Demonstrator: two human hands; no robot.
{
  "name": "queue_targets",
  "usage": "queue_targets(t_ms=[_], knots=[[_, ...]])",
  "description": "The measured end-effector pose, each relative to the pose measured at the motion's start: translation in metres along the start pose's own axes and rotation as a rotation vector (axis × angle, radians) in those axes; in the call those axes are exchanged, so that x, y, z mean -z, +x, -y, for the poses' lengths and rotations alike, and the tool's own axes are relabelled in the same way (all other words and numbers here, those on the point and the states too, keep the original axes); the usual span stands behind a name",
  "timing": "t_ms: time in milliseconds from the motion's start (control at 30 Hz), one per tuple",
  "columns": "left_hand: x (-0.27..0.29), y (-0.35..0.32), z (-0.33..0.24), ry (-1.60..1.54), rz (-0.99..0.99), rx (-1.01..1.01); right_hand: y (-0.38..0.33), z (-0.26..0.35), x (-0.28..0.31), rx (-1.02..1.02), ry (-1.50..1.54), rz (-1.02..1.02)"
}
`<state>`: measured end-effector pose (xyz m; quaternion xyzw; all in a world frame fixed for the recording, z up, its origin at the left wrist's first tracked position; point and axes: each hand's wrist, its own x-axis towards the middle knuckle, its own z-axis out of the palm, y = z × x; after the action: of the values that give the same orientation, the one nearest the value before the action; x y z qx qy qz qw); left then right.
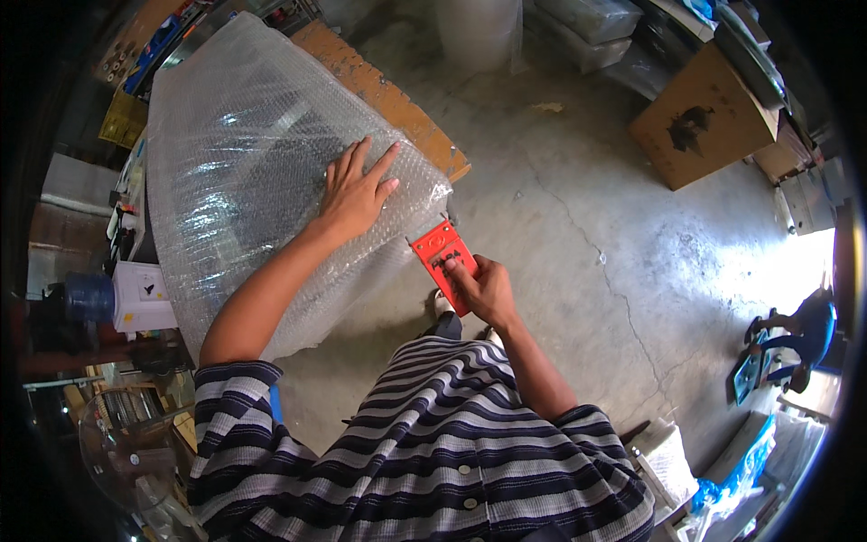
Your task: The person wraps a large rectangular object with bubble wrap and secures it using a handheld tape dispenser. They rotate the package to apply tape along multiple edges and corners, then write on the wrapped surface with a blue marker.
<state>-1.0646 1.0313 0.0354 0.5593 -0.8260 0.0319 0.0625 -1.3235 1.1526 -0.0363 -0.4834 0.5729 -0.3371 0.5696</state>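
A large object wrapped in clear bubble wrap lies on an orange-edged wooden bench. My left hand presses flat on the wrap near its right end, fingers spread. My right hand grips a red tape dispenser, whose front edge touches the wrap's lower right corner. My striped shirt fills the lower middle of the view.
Cracked concrete floor spreads to the right. A brown cardboard box stands at the upper right, a roll of clear wrap at the top. A white water dispenser with a blue bottle and a fan sit at left. Another person crouches far right.
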Motion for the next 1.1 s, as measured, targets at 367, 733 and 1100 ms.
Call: queue_targets(t_ms=[367,733,1100], knots=[[0.015,-0.019,-0.039,-0.338,0.151,-0.503,0.057,-0.061,-0.033,0.092,0.143,0.106],[-0.025,-0.063,-0.077,1.147,0.394,-0.594,0.072,-0.111,-0.036,0.088,-0.119,0.117],[-0.023,-0.07,-0.083,1.188,0.375,-0.579,0.061,-0.117,-0.011,0.061,-0.373,0.205]])
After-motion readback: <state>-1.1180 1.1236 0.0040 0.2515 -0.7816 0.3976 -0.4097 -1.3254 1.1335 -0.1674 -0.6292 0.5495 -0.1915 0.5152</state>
